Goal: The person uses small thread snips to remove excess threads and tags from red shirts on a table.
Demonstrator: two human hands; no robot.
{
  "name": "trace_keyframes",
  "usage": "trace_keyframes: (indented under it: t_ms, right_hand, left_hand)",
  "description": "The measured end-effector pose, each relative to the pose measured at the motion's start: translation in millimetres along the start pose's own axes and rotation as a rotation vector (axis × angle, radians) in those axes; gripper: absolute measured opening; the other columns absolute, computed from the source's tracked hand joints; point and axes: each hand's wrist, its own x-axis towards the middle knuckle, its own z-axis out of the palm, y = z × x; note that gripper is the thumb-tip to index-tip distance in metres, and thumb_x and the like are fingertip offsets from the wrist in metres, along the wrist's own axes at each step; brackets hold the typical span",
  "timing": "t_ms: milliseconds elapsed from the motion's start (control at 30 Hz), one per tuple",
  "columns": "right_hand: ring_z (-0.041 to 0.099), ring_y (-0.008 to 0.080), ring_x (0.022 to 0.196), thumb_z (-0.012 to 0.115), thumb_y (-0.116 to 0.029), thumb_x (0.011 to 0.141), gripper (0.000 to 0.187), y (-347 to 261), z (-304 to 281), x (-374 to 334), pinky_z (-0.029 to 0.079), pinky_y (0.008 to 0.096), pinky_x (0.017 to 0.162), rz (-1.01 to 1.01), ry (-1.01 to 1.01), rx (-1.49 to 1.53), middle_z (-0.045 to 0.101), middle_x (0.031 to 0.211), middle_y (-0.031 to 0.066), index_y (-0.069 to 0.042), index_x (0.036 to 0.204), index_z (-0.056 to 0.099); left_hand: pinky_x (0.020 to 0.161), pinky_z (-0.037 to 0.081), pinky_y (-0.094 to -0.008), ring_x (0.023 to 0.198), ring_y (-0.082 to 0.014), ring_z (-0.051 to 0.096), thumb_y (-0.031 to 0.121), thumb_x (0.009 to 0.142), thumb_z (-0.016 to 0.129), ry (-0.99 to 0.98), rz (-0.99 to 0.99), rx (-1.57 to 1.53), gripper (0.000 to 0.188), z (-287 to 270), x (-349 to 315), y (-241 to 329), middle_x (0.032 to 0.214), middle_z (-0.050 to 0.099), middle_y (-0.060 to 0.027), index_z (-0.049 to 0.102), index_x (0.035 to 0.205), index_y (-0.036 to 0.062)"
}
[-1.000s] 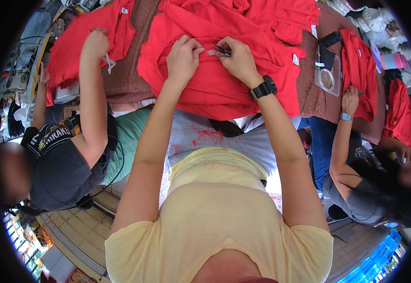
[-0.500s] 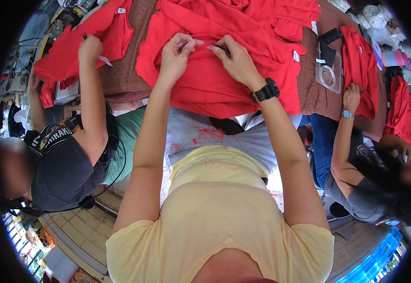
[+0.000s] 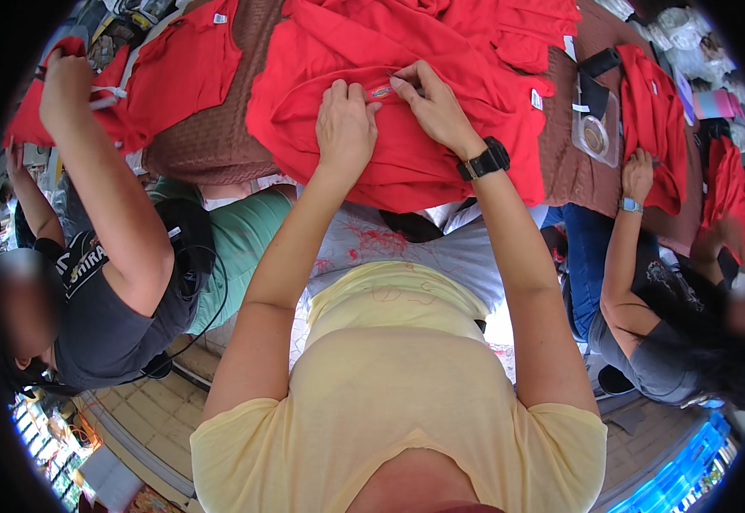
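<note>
The red shirt (image 3: pixel 428 178) is spread on the brown-covered desk (image 3: pixel 210 147), its small label (image 3: pixel 380 91) framed by two hands: the left hand (image 3: pixel 346 128) laid on the cloth, fingers half curled; the right hand (image 3: pixel 435 107) bent, fingertips drawn in beside the label. Whether anything is gripped by either cannot be told.

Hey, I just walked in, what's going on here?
The person in the yellow shirt has both hands at a red garment on a brown cloth. The left hand is just left of a small colourful label, the right hand just right of it. A co-worker on the left holds red fabric; one on the right has a hand on another red piece.
</note>
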Motion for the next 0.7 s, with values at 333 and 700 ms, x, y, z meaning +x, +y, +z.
trace_keyframes:
  t_ms: [333, 700]
  right_hand:
    - [0.059, 0.0131, 0.081, 0.065, -0.028, 0.098, 0.031, 21.5, 1.0, 7.4, 0.049, 0.0296, 0.077, 0.000, -0.006, 0.124, 0.068, 0.096, 0.0076, 0.001, 0.110, 0.061]
    - [0.053, 0.0096, 0.075, 0.066, -0.028, 0.097, 0.030, 20.5, -1.1, 6.7, 0.046, 0.0272, 0.071, 0.033, -0.007, 0.152, 0.065, 0.091, 0.0037, 0.000, 0.110, 0.063]
  left_hand:
    - [0.070, 0.052, -0.0366, 0.073, -0.0263, 0.068, 0.007, 0.091, 0.066, -0.118, -0.146, -0.325, 0.010, -5.2, 15.4, -32.6, 0.080, 0.069, -0.0151, 0.061, 0.090, -0.0011]
    - [0.075, 0.051, -0.0425, 0.083, -0.0310, 0.065, 0.009, 0.086, 0.071, -0.026, -0.002, -0.137, 0.012, -4.8, 8.2, -12.5, 0.084, 0.067, -0.0138, 0.063, 0.088, 0.0009]
